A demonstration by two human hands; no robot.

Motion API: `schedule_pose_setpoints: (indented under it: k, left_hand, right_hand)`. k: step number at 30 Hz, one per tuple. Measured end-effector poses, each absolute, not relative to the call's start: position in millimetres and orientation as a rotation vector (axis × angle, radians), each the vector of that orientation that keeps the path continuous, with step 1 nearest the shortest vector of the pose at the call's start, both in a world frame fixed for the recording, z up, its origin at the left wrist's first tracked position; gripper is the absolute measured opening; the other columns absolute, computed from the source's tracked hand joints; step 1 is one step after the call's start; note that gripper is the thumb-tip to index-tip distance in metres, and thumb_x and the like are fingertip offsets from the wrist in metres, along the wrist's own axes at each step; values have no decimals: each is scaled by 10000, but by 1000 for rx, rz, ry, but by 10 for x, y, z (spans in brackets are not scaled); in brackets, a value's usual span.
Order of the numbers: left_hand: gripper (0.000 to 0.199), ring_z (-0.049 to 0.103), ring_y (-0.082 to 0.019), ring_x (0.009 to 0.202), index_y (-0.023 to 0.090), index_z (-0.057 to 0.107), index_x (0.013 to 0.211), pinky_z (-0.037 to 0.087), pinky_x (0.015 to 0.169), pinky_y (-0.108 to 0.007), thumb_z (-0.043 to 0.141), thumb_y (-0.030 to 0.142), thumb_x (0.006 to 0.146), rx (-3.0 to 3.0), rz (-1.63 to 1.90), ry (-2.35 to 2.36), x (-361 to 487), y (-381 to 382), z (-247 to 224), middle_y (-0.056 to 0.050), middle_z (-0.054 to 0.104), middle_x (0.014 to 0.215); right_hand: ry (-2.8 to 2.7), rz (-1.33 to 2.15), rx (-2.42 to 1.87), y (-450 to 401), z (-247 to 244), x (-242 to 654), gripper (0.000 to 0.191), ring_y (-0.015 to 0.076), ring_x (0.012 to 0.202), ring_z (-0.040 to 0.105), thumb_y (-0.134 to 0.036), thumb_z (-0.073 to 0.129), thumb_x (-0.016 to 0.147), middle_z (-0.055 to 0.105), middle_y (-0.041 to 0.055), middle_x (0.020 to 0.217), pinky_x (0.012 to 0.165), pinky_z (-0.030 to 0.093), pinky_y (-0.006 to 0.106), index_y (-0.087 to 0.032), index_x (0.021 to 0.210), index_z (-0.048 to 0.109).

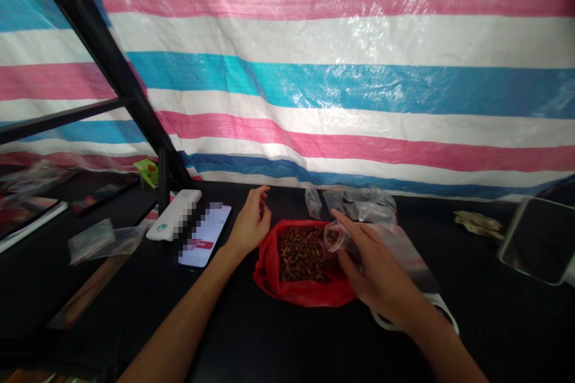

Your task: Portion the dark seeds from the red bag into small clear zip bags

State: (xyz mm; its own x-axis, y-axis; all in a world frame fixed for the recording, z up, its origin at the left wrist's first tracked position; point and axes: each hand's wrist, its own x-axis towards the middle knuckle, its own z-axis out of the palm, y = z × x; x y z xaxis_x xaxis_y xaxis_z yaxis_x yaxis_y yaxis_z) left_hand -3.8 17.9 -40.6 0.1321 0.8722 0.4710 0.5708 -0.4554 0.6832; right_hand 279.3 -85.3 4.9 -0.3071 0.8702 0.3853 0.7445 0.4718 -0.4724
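A red plastic bag (269, 278), its mouth spread wide, lies on the black table holding many small brown oval pieces (300, 254); their exact kind is hard to tell. My right hand (375, 263) is closed on a small clear plastic bag (333, 236) over the right side of the red bag. The contents of the clear bag are unclear. My left hand (251, 221) is empty, fingers loosely bent and thumb apart, between the red bag and a phone (204, 239). Partly covered by my right hand and forearm is a flat device with a metal-looking plate (411, 257) and white rim.
Clear plastic bags (368, 203) lie behind the red bag. A white power bank-like block (175, 215) sits beside the phone. To the right are a crumpled brownish piece (478, 224) and a dark-faced, light-edged object (536, 239). A black frame post (103, 66) slants at left before striped sheeting (336, 84).
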Motion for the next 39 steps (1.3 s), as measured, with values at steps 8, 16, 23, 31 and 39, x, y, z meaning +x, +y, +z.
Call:
schedule_pose_setpoints:
  k: [8, 16, 23, 31, 39]
  left_hand:
    - [473, 626, -170, 963, 229, 474, 1358, 527, 853, -329, 481, 83, 909, 2072, 1221, 1400, -41, 175, -398, -62, 573, 1172]
    - [472, 623, -175, 983, 233, 469, 1374, 516, 888, -331, 475, 94, 923, 2086, 1194, 1375, -31, 165, -400, -62, 581, 1161]
    - [462, 616, -182, 984, 218, 479, 1354, 516, 890, -340, 469, 78, 914, 2093, 1194, 1384, -35, 176, -404, -67, 579, 1147]
    - [463, 619, -178, 972, 221, 483, 1349, 518, 871, -332, 468, 77, 910, 2095, 1168, 1390, -38, 183, -421, -63, 583, 1144]
    - [440, 616, -175, 954, 217, 498, 1332, 519, 857, -335, 469, 78, 916, 2108, 1144, 1395, -44, 179, -417, -60, 581, 1135]
  right_hand:
    - [-2236, 399, -1278, -889, -61, 2665, 740, 291, 1208, 679, -223, 503, 979, 642, 105, 1432, 1018, 562, 482, -299, 1651, 203]
    - [-2329, 316, -1278, -838, -90, 2711, 771, 262, 1094, 710, -128, 527, 919, 699, 75, 1343, 953, 573, 455, -327, 1625, 290]
    - [-2371, 257, -1223, -842, -46, 2684, 711, 230, 1029, 718, -99, 500, 949, 738, 55, 1237, 910, 571, 401, -322, 1605, 339]
    - [-2394, 213, -1214, -849, -52, 2707, 730, 226, 1007, 718, -98, 502, 954, 749, 45, 1220, 884, 572, 390, -323, 1620, 306]
    - [-2386, 228, -1199, -860, 6, 2675, 707, 216, 976, 721, -103, 501, 955, 761, 40, 1186, 853, 574, 367, -310, 1609, 332]
